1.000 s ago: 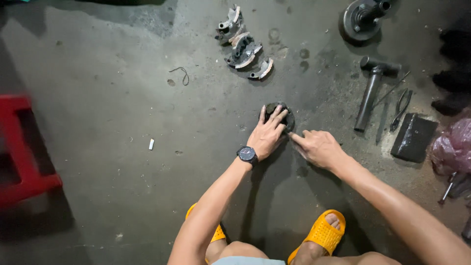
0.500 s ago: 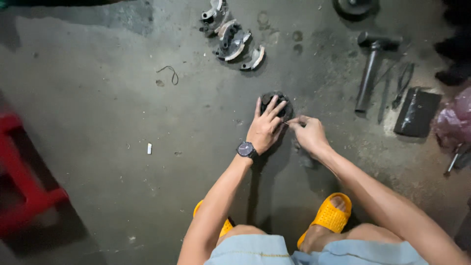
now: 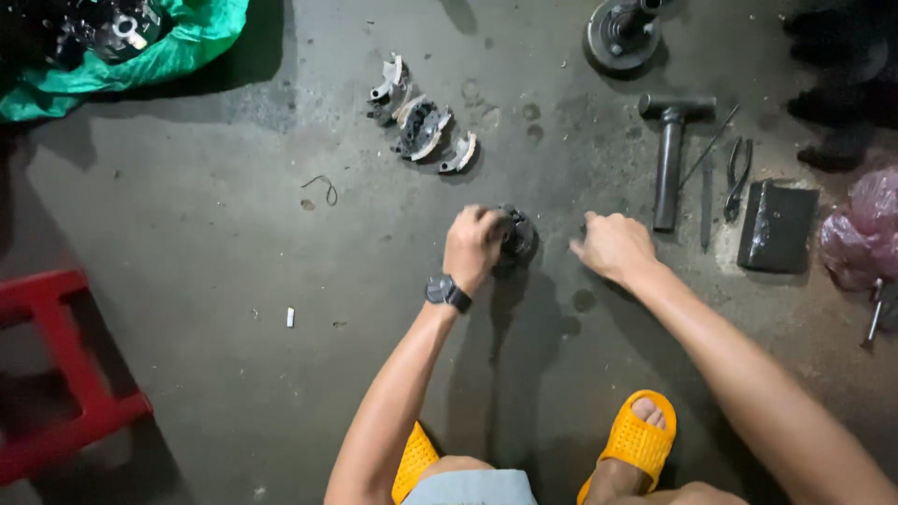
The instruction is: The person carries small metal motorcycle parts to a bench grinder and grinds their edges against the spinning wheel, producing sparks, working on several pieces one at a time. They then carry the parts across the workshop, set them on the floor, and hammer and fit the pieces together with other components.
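My left hand (image 3: 475,245) is curled shut over a round dark metal part (image 3: 517,236) that sits on the concrete floor (image 3: 215,243), fingers wrapped over its near edge; a dark wristwatch (image 3: 448,293) sits on that wrist. My right hand (image 3: 613,246) rests just to the right of the part, apart from it, closed into a loose fist; I cannot tell whether it holds anything small inside.

Most of the part is hidden under my left fingers, so I only see its right half: a disc-like, greasy black piece with a raised centre. Its finer shape is too dark to make out.

Beyond it, three curved metal shoes (image 3: 421,126) lie in a loose row on the floor. To the right lie a T-shaped dark tool (image 3: 668,154), pliers (image 3: 739,173) and a black flat block (image 3: 776,224). A round metal hub (image 3: 620,33) is cut off at the top edge, a green bag (image 3: 159,56) fills the top left corner, and a red stool (image 3: 65,374) is partly out of frame at left. My yellow sandals (image 3: 636,440) show at the bottom.
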